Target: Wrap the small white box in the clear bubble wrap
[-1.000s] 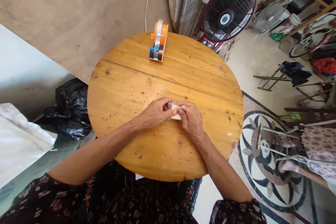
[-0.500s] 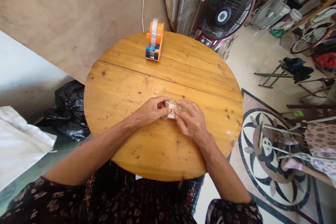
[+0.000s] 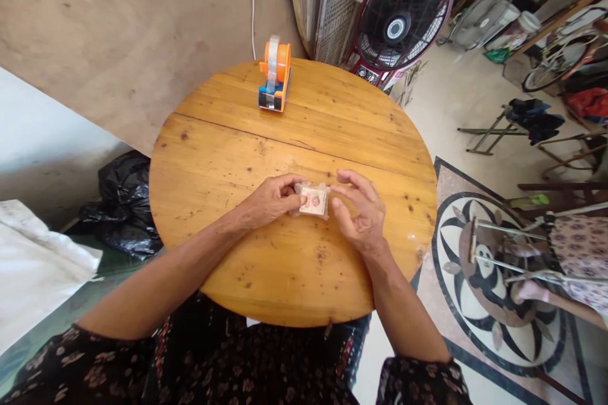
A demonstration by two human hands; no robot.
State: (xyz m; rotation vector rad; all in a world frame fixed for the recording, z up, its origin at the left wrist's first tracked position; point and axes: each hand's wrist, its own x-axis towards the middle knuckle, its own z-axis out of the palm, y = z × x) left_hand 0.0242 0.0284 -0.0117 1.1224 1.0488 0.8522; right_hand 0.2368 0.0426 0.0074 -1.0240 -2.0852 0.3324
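Observation:
A small, pale, squarish packet [image 3: 315, 200] in clear crinkled wrapping lies over the middle of the round wooden table [image 3: 266, 253]. Reddish print and a small picture show on its upper face; what is inside I cannot tell. My left hand [image 3: 277, 198] pinches its left end, thumb on top and fingers behind. Just right of the packet is my right hand [image 3: 361, 210], its fingers apart and curved, with nothing in them. Its fingertips come close to the packet's right edge.
An orange and blue tape dispenser [image 3: 275, 76] with a tape roll stands at the table's far side. Behind the table is a dark red fan [image 3: 396, 28]. Black plastic bags [image 3: 124, 202] lie to the left. A person's leg [image 3: 560, 300] shows at the right.
My right hand has let go of the packet and moved right, its fingers spreading. The packet's printed face is now uncovered. My left hand keeps its hold.

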